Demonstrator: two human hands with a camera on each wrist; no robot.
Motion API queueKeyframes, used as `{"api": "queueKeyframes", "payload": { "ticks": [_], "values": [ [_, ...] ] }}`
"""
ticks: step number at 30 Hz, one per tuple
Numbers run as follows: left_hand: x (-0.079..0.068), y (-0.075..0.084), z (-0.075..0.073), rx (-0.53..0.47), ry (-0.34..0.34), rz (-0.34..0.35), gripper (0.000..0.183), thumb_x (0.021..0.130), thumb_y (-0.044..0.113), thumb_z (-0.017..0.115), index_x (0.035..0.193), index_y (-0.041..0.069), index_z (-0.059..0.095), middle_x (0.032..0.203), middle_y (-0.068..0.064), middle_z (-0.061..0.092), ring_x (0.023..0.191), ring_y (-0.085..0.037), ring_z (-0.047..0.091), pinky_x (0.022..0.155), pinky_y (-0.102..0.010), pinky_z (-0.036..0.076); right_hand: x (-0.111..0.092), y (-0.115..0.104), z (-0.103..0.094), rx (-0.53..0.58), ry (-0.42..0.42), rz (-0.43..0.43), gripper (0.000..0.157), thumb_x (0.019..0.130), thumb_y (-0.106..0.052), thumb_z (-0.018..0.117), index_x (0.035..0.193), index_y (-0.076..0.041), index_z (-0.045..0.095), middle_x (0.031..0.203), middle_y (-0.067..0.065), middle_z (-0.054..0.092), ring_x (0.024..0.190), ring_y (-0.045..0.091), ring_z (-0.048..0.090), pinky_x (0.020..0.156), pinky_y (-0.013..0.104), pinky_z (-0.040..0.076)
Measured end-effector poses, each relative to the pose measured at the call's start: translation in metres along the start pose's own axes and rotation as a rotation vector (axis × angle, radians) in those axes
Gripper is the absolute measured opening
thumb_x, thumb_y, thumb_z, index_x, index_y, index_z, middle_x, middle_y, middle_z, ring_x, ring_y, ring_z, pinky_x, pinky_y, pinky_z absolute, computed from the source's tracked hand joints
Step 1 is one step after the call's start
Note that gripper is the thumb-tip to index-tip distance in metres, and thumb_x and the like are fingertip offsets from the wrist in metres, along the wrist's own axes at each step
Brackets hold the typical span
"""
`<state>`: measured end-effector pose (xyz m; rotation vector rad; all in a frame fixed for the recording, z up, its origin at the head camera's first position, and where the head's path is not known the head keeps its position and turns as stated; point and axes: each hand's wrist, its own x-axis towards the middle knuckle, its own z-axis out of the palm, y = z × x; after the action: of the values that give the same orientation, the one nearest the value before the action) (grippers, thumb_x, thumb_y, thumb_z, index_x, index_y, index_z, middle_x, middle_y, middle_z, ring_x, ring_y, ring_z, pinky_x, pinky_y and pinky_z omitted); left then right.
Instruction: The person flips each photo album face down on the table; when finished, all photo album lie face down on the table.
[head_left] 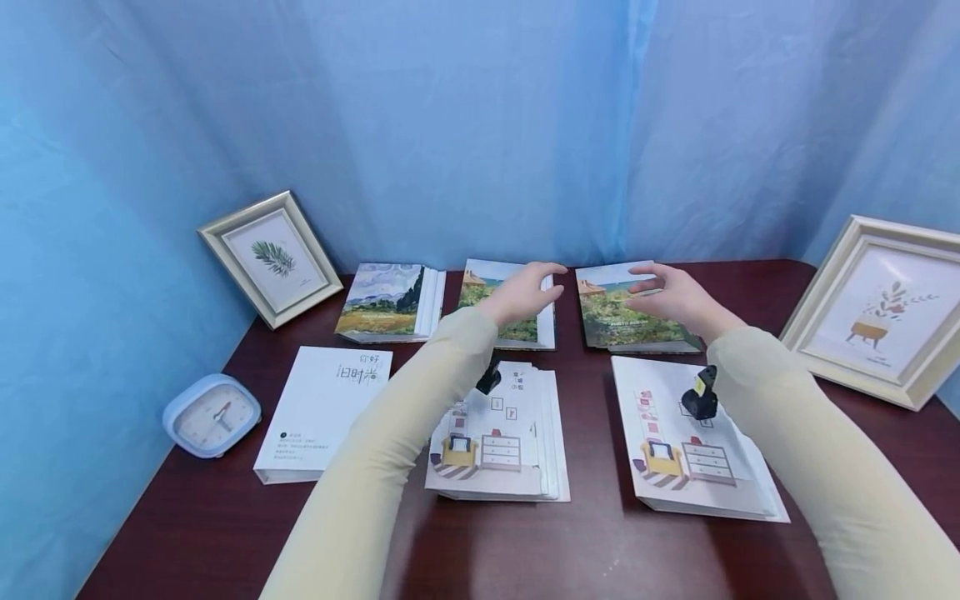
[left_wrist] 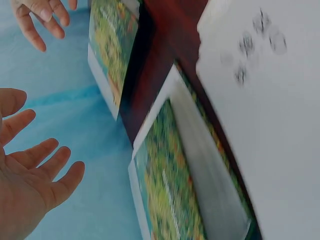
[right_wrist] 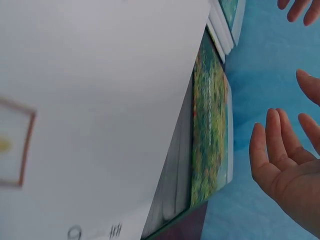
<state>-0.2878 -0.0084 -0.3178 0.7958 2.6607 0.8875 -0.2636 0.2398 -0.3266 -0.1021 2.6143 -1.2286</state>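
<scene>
My left hand (head_left: 522, 293) hovers with spread fingers over the middle photo album (head_left: 476, 293), which has a landscape cover. Over the right photo album (head_left: 611, 321), with a similar green landscape and a house, hangs my right hand (head_left: 678, 300). Both hands hold nothing, and their fingers are loosely bent. In the left wrist view the left palm (left_wrist: 25, 185) is apart from the albums. The right palm (right_wrist: 292, 175) likewise shows bare in the right wrist view. Under the forearms lie two white albums with furniture drawings, a left one (head_left: 480, 483) and a right one (head_left: 697, 483).
Another landscape album (head_left: 378, 300) lies at the back left, and a white album with lettering (head_left: 318, 417) in front of it. A blue clock (head_left: 212, 415) stands at the left edge. Picture frames stand at left (head_left: 300, 287) and right (head_left: 847, 371). Blue curtain (head_left: 480, 125) hangs behind.
</scene>
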Motion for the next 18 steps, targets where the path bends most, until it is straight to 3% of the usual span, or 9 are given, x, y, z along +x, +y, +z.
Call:
{"api": "queueKeyframes", "payload": {
  "ticks": [10,18],
  "values": [
    [-0.015,-0.028,-0.023,0.002,0.046,-0.063,0.046,0.102,0.024,0.041,0.146,0.011,0.036,0.151,-0.009,0.034,0.136,-0.023,0.036,0.108,-0.037,0.036,0.009,-0.024,0.018,0.023,-0.052,-0.040,0.070,0.093,-0.020,0.061,0.150,-0.005,0.024,0.140,0.027,0.040,0.124,0.041,0.046,0.100,0.053,0.042],
    [-0.030,-0.050,-0.042,-0.018,0.126,-0.129,0.050,0.098,0.026,0.052,0.145,0.016,0.038,0.150,-0.008,0.035,0.127,-0.028,0.047,0.103,-0.041,0.040,0.015,-0.038,0.035,0.068,-0.069,0.028,0.080,0.089,-0.026,0.067,0.151,-0.007,0.020,0.145,0.028,0.035,0.129,0.041,0.041,0.103,0.054,0.039]
  ]
}}
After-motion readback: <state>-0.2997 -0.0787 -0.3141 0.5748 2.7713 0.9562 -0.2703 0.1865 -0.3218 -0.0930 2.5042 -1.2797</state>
